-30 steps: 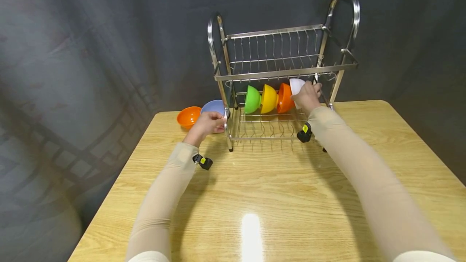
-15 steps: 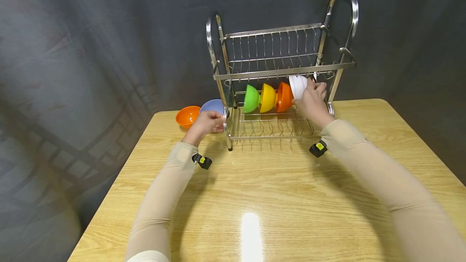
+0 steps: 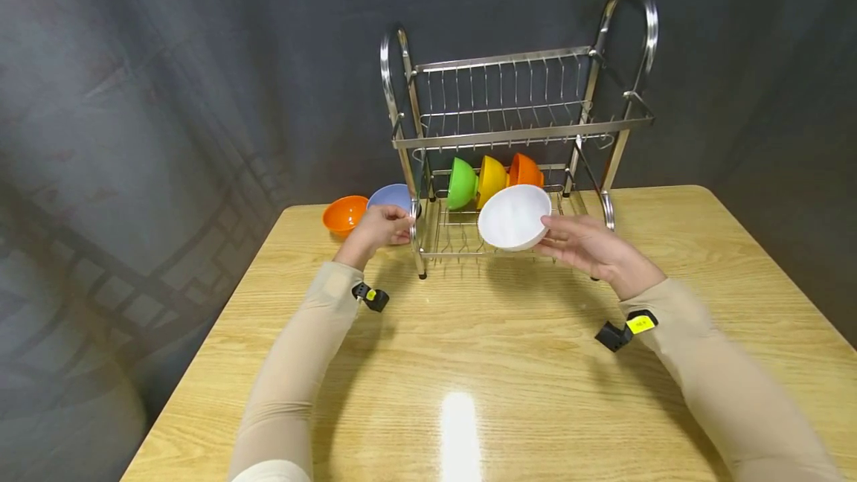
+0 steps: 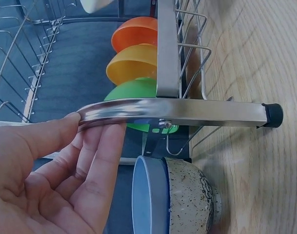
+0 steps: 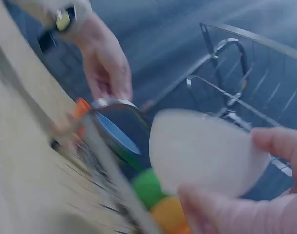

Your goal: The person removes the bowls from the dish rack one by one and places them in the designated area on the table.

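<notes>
1. White bowl (image 3: 515, 216) held by right hand (image 3: 599, 248) in front of the rack's lower tier; tilted, hollow side turned toward the head camera.
2. Right grip: bowl pinched at its right edge, thumb over the rim, fingers underneath; gap closed down to the bowl wall. Bowl is blurred in the right wrist view.
3. Whether the rack is touched by the white bowl cannot be told.
4. Left hand (image 3: 382, 233) placed at the left side of the rack (image 3: 522, 135). Curved metal side tube (image 4: 121, 111) pinched between thumb and fingers; nothing else held.
5. Green bowl (image 3: 462, 184), yellow bowl (image 3: 491, 181) and dark orange bowl (image 3: 525, 169) set on edge in a row, left to right, on the lower tier. Yellow and dark orange ones partly covered by the white bowl in the head view.
6. Bright orange bowl (image 3: 345, 216) and blue bowl (image 3: 390, 198) placed side by side on the wooden table (image 3: 402, 363), left of the rack; blue one partly hidden by the left hand.
7. Speckled surface (image 4: 189, 195) seen behind the blue rim in the left wrist view; one bowl or two nested cannot be told.
8. Dark curtain (image 3: 201, 58) hung behind.
</notes>
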A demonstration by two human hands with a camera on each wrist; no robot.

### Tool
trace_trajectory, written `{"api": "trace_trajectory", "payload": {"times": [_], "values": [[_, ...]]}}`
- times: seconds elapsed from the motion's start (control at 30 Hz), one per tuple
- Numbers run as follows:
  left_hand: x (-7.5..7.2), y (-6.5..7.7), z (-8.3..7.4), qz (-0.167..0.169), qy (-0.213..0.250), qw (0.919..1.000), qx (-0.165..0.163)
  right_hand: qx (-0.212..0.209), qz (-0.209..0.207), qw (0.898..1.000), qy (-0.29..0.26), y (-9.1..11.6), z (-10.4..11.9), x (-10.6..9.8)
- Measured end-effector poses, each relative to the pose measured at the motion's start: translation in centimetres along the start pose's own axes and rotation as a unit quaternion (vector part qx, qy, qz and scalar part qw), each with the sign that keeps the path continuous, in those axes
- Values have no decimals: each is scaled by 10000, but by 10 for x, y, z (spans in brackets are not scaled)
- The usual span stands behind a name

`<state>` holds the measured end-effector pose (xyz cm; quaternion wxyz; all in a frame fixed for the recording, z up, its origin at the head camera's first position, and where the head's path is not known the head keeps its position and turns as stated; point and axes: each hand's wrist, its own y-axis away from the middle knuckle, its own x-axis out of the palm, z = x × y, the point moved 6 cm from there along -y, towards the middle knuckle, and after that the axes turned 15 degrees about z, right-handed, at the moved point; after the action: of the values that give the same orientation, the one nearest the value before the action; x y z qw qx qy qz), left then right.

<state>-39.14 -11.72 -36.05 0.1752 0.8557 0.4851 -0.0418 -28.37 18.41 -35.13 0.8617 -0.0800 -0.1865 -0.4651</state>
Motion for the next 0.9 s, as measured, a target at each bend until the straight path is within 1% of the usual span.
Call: {"api": "trace_trajectory", "payload": {"times": [0.03,0.1,0.2,0.33,0.47,0.53,0.57,0.6,0.63,0.67,0.7,0.73,0.77,0.8,0.83,0.87,0.9], "values": [[0,0,1,3,10,10000,-17,34,201,9988,-435,0,-6,2],[0,0,1,14,53,10000,-35,88,551,9924,-1098,-1,-17,5],[0,0,2,28,113,9999,-30,46,930,9804,-1738,-3,-25,7],[0,1,2,-27,122,9999,-40,-125,1137,9733,-1988,-5,-27,7],[-2,3,1,-113,29,9999,-72,-253,1239,9726,-1953,-5,-24,6],[-3,5,-2,-188,-13,9998,-32,-284,1259,9710,-2015,-5,-22,6],[-3,7,-4,-283,-93,9995,44,-299,1270,9703,-2039,-4,-21,6],[-4,10,-7,-438,-179,9987,163,-313,1291,9692,-2075,-4,-20,6],[-5,14,-12,-699,-261,9967,325,-330,1301,9684,-2102,-3,-19,6],[-5,20,-17,-1035,-326,9925,569,-354,1328,9682,-2089,-3,-18,7],[-5,26,-24,-1408,-349,9854,894,-367,1334,9676,-2113,-3,-18,7],[-3,33,-31,-1768,-407,9756,1235,-386,1325,9671,-2139,-2,-17,7],[1,39,-37,-2038,-427,9652,1580,-408,1317,9673,-2129,-2,-16,6],[7,45,-42,-2161,-355,9574,1883,-425,1306,9679,-2106,-2,-15,7],[16,48,-46,-2130,-189,9542,2091,-432,1262,9688,-2089,-2,-15,7],[25,49,-48,-1894,41,9564,2221,-435,1222,9701,-2053,-3,-15,7],[36,48,-48,-1477,383,9631,2218,-431,1165,9717,-2010,-3,-15,7]]}}
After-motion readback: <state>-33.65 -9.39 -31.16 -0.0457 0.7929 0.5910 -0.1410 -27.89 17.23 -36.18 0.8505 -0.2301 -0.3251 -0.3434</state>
